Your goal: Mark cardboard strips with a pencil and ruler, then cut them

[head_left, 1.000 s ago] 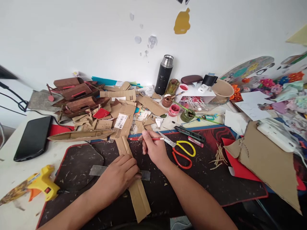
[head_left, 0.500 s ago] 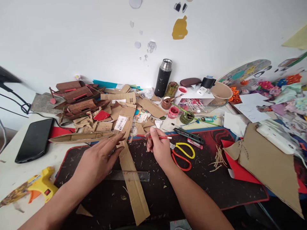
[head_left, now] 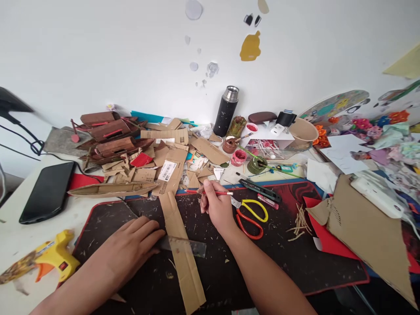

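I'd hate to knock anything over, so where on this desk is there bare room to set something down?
Mostly the dark mat between the right forearm and the red paper, nearer than the tan strips. A narrower patch, with small scraps, lies between the cardboard strip and that forearm. Behind the mat it is crowded: model boats, cardboard scraps, paint pots.

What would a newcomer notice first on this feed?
Probably the yellow-and-red scissors, bright on the dark mat beside the right hand, which holds a red pencil. Next come the yellow glue gun at near left and the brown boat-like models at back left.
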A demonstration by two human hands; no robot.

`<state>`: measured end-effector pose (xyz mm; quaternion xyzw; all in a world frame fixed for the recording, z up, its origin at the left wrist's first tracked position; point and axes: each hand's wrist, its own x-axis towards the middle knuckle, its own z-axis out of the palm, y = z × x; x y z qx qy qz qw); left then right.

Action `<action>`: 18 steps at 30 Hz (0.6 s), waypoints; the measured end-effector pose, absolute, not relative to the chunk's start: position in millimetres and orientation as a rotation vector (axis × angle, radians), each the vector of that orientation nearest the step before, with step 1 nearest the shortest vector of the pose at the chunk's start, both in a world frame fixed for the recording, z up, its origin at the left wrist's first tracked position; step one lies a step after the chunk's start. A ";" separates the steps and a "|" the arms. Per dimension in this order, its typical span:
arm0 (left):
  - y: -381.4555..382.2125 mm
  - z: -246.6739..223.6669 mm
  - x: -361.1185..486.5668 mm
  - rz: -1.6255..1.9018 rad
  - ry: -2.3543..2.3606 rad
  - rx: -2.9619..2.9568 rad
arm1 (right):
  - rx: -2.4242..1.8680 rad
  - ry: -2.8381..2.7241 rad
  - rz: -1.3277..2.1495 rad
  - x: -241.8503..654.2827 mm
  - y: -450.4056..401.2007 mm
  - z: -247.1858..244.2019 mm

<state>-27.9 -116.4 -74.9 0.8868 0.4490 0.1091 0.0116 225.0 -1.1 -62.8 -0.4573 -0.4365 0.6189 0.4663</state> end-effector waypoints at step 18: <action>-79.1 -37.0 13.7 0.297 1.145 3.095 | -1.105 -1.056 1.505 226.1 1.7 -62.1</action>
